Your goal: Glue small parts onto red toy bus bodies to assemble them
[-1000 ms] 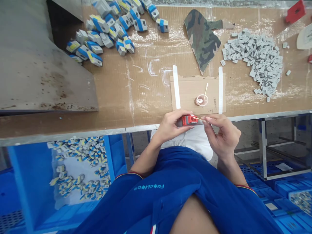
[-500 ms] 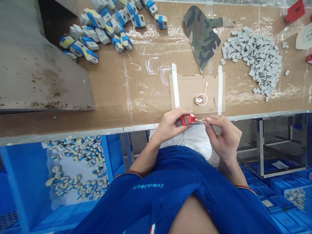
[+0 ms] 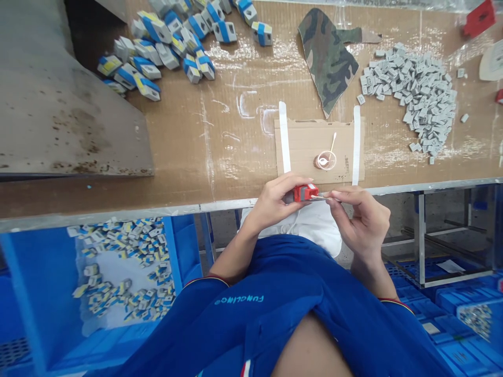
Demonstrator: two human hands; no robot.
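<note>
The left hand (image 3: 273,201) curls its fingers firmly around a red plastic block (image 3: 303,192). The right hand (image 3: 363,222) pinches a thin applicator (image 3: 320,196), perhaps a swab, its tip at the block's end. Both hands sit just before a cardboard pad (image 3: 293,144), which bears a small dish (image 3: 325,160) holding a wooden stick (image 3: 333,144). Beyond the pad lie grey pieces (image 3: 412,99), rightward, and blue-and-grey blocks (image 3: 168,52), leftward.
</note>
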